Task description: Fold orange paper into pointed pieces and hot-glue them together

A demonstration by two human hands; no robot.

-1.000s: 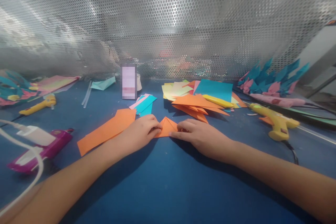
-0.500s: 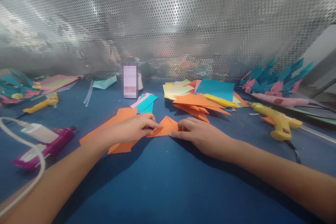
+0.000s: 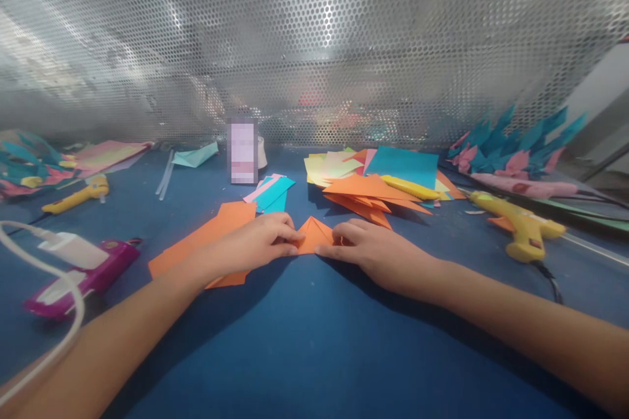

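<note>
Between my hands a small folded piece of orange paper point(image 3: 311, 237) forms a triangle, its peak pointing away from me, low on the blue table. My left hand point(image 3: 268, 237) pinches its left corner between thumb and fingers. On the right corner, my right hand point(image 3: 366, 245) grips the same way, fingers curled. Under and beside my left forearm lie flat orange paper sheets point(image 3: 196, 245). Just beyond my right hand is a pile of folded orange pieces point(image 3: 363, 191). My fingers hide both corners of the triangle.
Yellow glue guns lie at right point(image 3: 525, 226) and left point(image 3: 78, 195). A magenta power strip point(image 3: 105, 268) with a white charger and cable sits near my left arm. A phone point(image 3: 243, 152) stands upright before the perforated metal panel point(image 3: 295, 33). A yellow cutter point(image 3: 410, 188) rests on papers.
My left thumb and fingertips have shifted slightly right along the triangle's left side, now covering its left corner. My right hand stays in place.
</note>
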